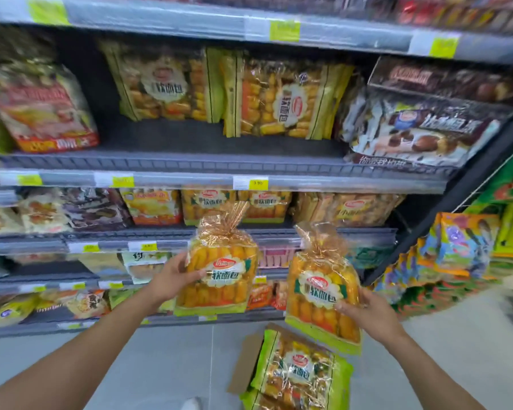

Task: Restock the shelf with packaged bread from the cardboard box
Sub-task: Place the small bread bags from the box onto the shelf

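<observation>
Our forearms [86, 350] come up from the bottom edge, closest to us. Our left hand [172, 276] grips the first bread bag [219, 273] by its left edge, with the thumb laid across the front and the other fingers hidden behind the wrapper. Our right hand [367, 315] grips the second bread bag [317, 291] at its lower right side, fingers [348, 306] curled onto the front. We hold both bags in the air, apart from each other, with their twisted tops upward. The second one leans a little to the left.

Below our right hand, the cardboard box [246, 365] sits on the floor [166, 365] with more bread bags [299, 371] in it. Well above both hands is the shelf [172, 137], bare along its front. Two shelved bread bags [282, 99] of the same kind stand toward its back. Dark chocolate packs [421, 134] lie to their right, above and beyond our right hand.
</observation>
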Demonstrator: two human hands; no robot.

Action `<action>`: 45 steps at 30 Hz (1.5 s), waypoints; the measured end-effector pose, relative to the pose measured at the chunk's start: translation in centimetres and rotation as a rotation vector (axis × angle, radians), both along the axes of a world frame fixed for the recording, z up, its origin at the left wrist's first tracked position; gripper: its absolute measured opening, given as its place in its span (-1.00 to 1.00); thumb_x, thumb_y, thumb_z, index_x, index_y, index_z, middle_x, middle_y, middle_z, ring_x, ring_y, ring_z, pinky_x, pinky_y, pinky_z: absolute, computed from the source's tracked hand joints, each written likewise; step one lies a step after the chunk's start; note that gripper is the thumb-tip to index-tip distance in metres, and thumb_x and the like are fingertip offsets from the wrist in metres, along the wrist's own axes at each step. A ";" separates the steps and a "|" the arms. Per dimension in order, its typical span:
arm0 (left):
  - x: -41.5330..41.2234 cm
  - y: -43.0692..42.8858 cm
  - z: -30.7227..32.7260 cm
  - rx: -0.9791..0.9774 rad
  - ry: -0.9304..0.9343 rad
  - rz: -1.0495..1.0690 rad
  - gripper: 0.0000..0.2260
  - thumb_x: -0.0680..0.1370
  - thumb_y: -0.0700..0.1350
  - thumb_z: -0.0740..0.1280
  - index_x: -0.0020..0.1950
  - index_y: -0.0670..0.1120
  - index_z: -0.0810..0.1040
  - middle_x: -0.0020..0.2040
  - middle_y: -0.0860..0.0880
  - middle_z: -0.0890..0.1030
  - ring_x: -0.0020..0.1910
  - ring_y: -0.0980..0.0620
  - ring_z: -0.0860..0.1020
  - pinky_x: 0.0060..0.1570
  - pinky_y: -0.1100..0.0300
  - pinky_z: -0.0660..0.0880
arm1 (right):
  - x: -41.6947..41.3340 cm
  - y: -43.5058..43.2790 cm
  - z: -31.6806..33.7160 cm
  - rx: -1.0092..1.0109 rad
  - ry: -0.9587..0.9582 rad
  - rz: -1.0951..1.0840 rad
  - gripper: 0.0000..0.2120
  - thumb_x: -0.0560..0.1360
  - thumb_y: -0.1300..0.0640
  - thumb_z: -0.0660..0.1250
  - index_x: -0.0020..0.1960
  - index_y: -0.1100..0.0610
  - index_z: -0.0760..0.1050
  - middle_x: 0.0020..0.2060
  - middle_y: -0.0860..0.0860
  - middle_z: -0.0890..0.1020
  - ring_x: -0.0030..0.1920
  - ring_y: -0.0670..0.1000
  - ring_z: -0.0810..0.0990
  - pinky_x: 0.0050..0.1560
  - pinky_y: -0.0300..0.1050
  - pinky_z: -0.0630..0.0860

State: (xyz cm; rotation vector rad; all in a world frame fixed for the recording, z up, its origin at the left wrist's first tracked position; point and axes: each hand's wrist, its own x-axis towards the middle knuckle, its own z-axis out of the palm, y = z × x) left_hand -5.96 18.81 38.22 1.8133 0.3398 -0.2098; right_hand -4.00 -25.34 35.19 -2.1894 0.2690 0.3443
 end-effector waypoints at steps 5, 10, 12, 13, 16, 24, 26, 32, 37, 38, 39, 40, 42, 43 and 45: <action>-2.2 3.4 1.1 0.005 0.008 0.119 -0.49 0.52 -0.10 0.48 0.43 -0.08 0.41 0.32 0.05 0.43 0.37 -0.05 0.37 0.28 0.03 0.39 | 1.1 2.2 2.8 0.046 0.026 0.076 -0.74 0.35 0.00 0.60 0.00 -0.03 0.65 -0.18 -0.12 0.75 -0.09 -0.05 0.72 0.05 0.02 0.62; -3.3 6.0 0.4 -0.040 -0.012 0.199 -0.15 0.50 -0.03 0.50 0.63 -0.12 0.07 0.60 -0.13 0.21 0.53 -0.15 0.28 0.43 -0.16 0.33 | 3.2 5.4 3.4 0.093 0.140 0.052 -0.60 0.36 0.07 0.60 0.12 0.18 0.61 -0.24 -0.12 0.66 -0.40 -0.27 0.58 -0.45 -0.42 0.42; -3.3 6.7 0.2 -0.047 -0.008 0.210 -0.15 0.49 0.00 0.51 0.63 -0.11 0.08 0.59 -0.15 0.23 0.50 -0.17 0.32 0.42 -0.19 0.34 | 4.5 6.5 3.2 0.102 0.191 0.058 -0.42 0.27 -0.08 0.63 0.18 0.11 0.54 -0.31 -0.21 0.45 -0.55 -0.29 0.43 -0.56 -0.44 0.30; -3.2 7.1 0.0 -0.049 -0.012 0.224 -0.13 0.47 0.04 0.52 0.63 -0.10 0.10 0.59 -0.14 0.24 0.49 -0.17 0.34 0.41 -0.19 0.35 | 5.0 7.2 3.2 0.111 0.209 0.056 -0.41 0.27 -0.12 0.62 0.19 0.08 0.52 -0.31 -0.20 0.38 -0.55 -0.29 0.41 -0.55 -0.44 0.29; -2.4 7.9 -0.2 -0.087 -0.035 0.240 -0.13 0.45 0.05 0.53 0.62 -0.09 0.13 0.58 -0.12 0.25 0.48 -0.16 0.35 0.37 -0.15 0.39 | 6.9 9.0 3.1 0.139 0.210 0.102 -0.48 0.27 -0.18 0.60 0.09 0.04 0.54 -0.03 -0.04 0.64 -0.12 -0.12 0.61 -0.15 -0.22 0.51; 0.1 9.5 -0.5 -0.100 0.011 0.215 -0.57 0.51 -0.02 0.49 0.34 -0.01 0.48 0.29 -0.10 0.60 0.11 -0.06 0.61 -0.07 0.06 0.50 | 11.5 12.0 3.7 0.094 0.147 0.130 -0.39 0.47 0.00 0.49 0.44 0.13 0.38 0.24 0.03 0.59 0.15 0.07 0.56 0.18 -0.01 0.53; 0.7 9.5 -0.6 -0.104 -0.008 0.226 -0.38 0.51 -0.03 0.49 0.52 -0.04 0.34 0.41 -0.12 0.49 0.13 -0.05 0.55 -0.11 0.10 0.47 | 12.4 12.1 3.1 0.141 0.166 0.110 -0.38 0.47 0.01 0.49 0.45 0.08 0.35 0.10 -0.05 0.59 0.08 0.00 0.57 0.06 -0.03 0.63; 1.8 9.4 -1.4 -0.100 0.019 0.214 -0.44 0.54 -0.11 0.46 0.51 -0.05 0.35 0.24 -0.05 0.55 -0.03 0.13 0.55 -0.21 0.19 0.45 | 14.6 12.7 0.9 0.220 0.177 0.066 -0.26 0.38 0.02 0.57 0.48 0.03 0.35 0.37 0.04 0.51 0.17 0.07 0.58 -0.18 -0.02 0.69; 1.7 10.4 -1.7 -0.115 0.058 0.193 -0.64 0.53 -0.10 0.45 0.30 0.05 0.48 0.14 -0.08 0.66 0.03 -0.04 0.66 -0.21 0.12 0.53 | 17.1 13.5 0.4 0.215 0.102 0.004 -0.21 0.41 0.04 0.56 0.54 0.02 0.27 0.47 0.06 0.38 0.28 0.15 0.54 -0.24 -0.04 0.67; 1.8 10.5 -1.7 -0.109 0.063 0.188 -0.65 0.54 -0.09 0.45 0.29 0.06 0.48 0.14 -0.08 0.67 0.04 -0.06 0.66 -0.20 0.10 0.52 | 17.4 13.7 0.6 0.224 0.091 -0.002 -0.20 0.42 0.05 0.55 0.55 0.03 0.25 0.47 0.08 0.37 0.27 0.15 0.54 -0.21 -0.02 0.68; 1.8 10.6 -1.9 -0.110 0.064 0.187 -0.67 0.54 -0.08 0.45 0.27 0.08 0.48 0.13 -0.09 0.67 0.05 -0.07 0.66 -0.19 0.09 0.52 | 18.0 13.8 0.7 0.228 0.080 -0.004 -0.22 0.42 0.05 0.55 0.54 0.03 0.26 0.45 0.08 0.40 0.22 0.13 0.56 -0.17 0.02 0.69; 1.9 10.7 -2.0 -0.110 0.069 0.193 -0.70 0.54 -0.08 0.44 0.24 0.09 0.49 0.11 -0.10 0.67 0.04 -0.09 0.65 -0.18 0.07 0.51 | 18.5 13.8 0.6 0.241 0.071 0.000 -0.26 0.43 0.05 0.54 0.52 0.05 0.30 0.41 0.06 0.44 0.17 0.10 0.58 -0.12 0.07 0.69; 2.1 11.0 -2.4 -0.109 0.073 0.205 -0.72 0.53 -0.07 0.45 0.20 0.10 0.50 0.08 -0.11 0.68 0.04 -0.11 0.66 -0.09 -0.01 0.53 | 19.4 14.1 1.2 0.259 0.042 0.004 -0.36 0.46 0.08 0.51 0.47 0.09 0.35 0.29 0.00 0.47 0.13 0.06 0.57 -0.03 0.13 0.68; 2.2 11.2 -2.7 -0.109 0.083 0.202 -0.72 0.52 -0.06 0.46 0.19 0.11 0.51 0.07 -0.12 0.69 0.03 -0.12 0.66 -0.02 -0.06 0.53 | 20.1 14.2 1.5 0.262 0.019 0.013 -0.40 0.47 0.09 0.50 0.45 0.10 0.37 0.28 0.00 0.48 0.14 0.06 0.56 -0.02 0.13 0.67; 2.5 11.5 -3.0 -0.106 0.092 0.197 -0.72 0.50 -0.05 0.48 0.15 0.14 0.51 0.05 -0.13 0.69 0.01 -0.12 0.66 0.07 -0.12 0.52 | 21.3 14.7 2.3 0.277 -0.020 0.008 -0.39 0.46 0.10 0.50 0.45 0.13 0.38 0.34 0.06 0.48 0.19 0.08 0.58 0.00 0.15 0.67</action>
